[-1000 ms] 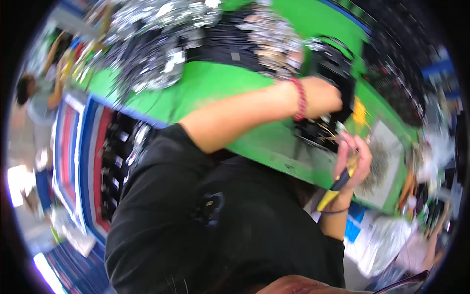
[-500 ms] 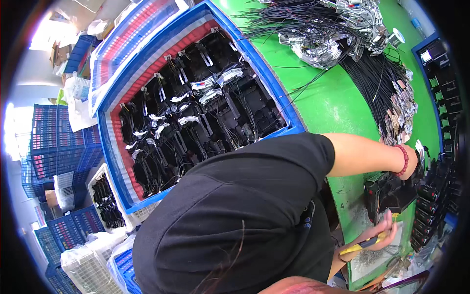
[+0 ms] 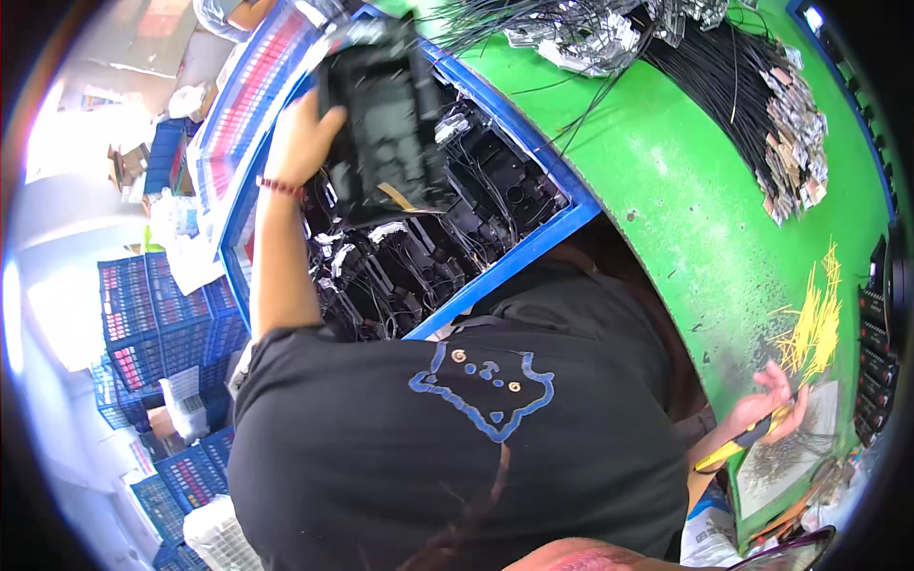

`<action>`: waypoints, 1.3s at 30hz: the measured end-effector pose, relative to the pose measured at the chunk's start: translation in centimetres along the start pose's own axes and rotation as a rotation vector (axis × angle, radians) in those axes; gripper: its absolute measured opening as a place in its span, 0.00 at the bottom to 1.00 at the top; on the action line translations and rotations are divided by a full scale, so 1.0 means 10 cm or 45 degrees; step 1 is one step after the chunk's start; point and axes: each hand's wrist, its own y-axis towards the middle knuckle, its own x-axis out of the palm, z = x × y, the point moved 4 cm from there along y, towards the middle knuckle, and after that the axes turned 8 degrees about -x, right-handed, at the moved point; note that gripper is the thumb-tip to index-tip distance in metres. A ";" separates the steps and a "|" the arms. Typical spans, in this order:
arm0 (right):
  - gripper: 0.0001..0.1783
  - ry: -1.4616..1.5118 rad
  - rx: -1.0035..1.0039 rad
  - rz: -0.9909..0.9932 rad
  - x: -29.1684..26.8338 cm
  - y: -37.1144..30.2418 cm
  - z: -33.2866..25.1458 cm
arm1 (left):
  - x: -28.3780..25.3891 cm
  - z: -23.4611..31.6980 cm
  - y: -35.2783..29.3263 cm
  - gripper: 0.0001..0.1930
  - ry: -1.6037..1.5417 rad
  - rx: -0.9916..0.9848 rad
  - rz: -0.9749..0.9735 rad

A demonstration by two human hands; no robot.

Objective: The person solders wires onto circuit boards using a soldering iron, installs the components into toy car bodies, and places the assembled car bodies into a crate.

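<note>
My left hand (image 3: pixel 307 143), a red beaded bracelet at its wrist, grips the edge of a black plastic housing (image 3: pixel 386 119). The housing is blurred by motion and hangs over a blue crate (image 3: pixel 514 271) holding similar black parts with cables and silvery connectors. At the lower right, my right hand (image 3: pixel 766 414) is closed around a yellow-and-black tool (image 3: pixel 733 449) whose exact kind I cannot make out. That hand hovers over the green table (image 3: pixel 666 228), just below a loose pile of thin yellow strips (image 3: pixel 814 328).
Black cables with wrapped connector ends (image 3: pixel 795 157) lie across the table's far side. More black housings (image 3: pixel 874 366) line its right edge. Blue crates (image 3: pixel 157 305) are stacked at the left. Another person's arm (image 3: pixel 249 13) shows at the top left.
My left hand has swung from the table's right side to above the blue crate, bringing the black housing along. My torso has turned left. The right hand still holds the yellow-and-black tool.
</note>
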 end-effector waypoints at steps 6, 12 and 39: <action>0.18 0.104 0.040 -0.113 0.26 -0.05 -0.04 | 1.18 -1.27 -0.83 0.19 0.121 -0.531 -0.251; 0.20 0.099 0.144 -0.124 0.18 -0.18 0.03 | 2.08 -1.04 -1.43 0.19 -0.197 -0.960 -0.199; 0.09 0.239 0.367 -0.234 0.20 0.03 -0.10 | 1.56 4.26 -0.29 0.05 -0.753 1.679 -0.249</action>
